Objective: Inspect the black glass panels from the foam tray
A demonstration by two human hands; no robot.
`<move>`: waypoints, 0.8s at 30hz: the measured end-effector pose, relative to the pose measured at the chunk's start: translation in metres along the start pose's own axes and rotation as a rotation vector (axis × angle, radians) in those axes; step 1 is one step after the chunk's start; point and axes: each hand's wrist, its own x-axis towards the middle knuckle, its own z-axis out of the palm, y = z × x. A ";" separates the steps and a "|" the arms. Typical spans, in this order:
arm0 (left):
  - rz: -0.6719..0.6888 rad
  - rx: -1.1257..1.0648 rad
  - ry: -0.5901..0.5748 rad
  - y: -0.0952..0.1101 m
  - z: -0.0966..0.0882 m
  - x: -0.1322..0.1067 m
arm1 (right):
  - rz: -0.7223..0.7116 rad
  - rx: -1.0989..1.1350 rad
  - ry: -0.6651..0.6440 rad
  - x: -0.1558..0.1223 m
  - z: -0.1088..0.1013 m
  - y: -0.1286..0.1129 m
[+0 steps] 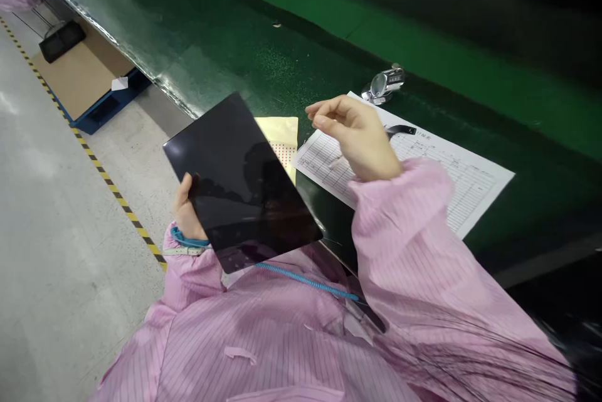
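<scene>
Dark glossy panel (239,182): gripped at its left edge by left hand (188,214). Right hand (357,135): loosely curled, empty, raised over printed form (451,170).

I see a dark, shiny, flat panel (237,179). It is a rectangle, tilted, held up off the worktop by its lower left edge, with faint reflections on it.

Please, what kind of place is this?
Probably an electronics factory line: a pink antistatic sleeve with a blue coiled wrist strap, a dark glossy panel in the left hand, and a printed log sheet.
</scene>
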 end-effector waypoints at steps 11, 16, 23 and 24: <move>-0.392 -0.051 -0.486 -0.035 0.110 -0.029 | -0.495 -0.348 -0.324 -0.065 -0.006 -0.083; -0.422 -0.022 -0.486 -0.048 0.135 -0.033 | -0.463 -0.426 -0.218 -0.068 -0.021 -0.074; -0.471 0.025 -0.428 -0.056 0.165 -0.052 | -0.510 -0.544 -0.074 -0.081 -0.038 -0.074; -0.476 0.012 -0.455 -0.058 0.167 -0.054 | -0.517 -0.571 -0.059 -0.082 -0.040 -0.075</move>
